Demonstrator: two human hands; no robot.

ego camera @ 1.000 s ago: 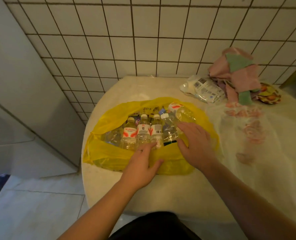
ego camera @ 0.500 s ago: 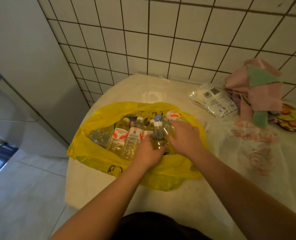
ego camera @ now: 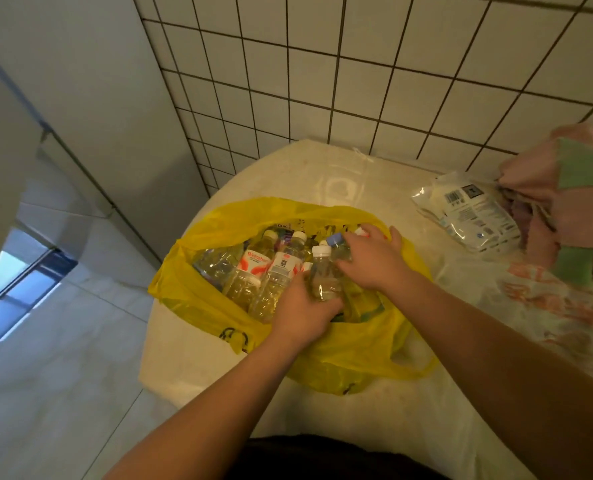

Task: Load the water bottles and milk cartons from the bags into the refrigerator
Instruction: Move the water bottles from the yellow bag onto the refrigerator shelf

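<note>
An open yellow plastic bag [ego camera: 215, 306] lies on the round table [ego camera: 340, 181] with several clear water bottles inside. My left hand [ego camera: 302, 313] grips the lower body of a white-capped bottle [ego camera: 323, 275] near the bag's middle. My right hand [ego camera: 374, 261] reaches in beside it, fingers wrapped over a blue-capped bottle [ego camera: 336, 242]. Two labelled bottles [ego camera: 274, 271] lie to the left in the bag. No milk carton is recognisable.
A translucent bag with red print [ego camera: 544, 299] lies right of the yellow bag. A white packet [ego camera: 475, 213] and a pink and green cloth heap [ego camera: 572, 188] sit at the back right. The refrigerator's grey side [ego camera: 90, 109] stands left, against the tiled wall.
Both hands went from resting flat on the bag's front edge into the bag and closed around bottles. The camera view has swung left and closer.
</note>
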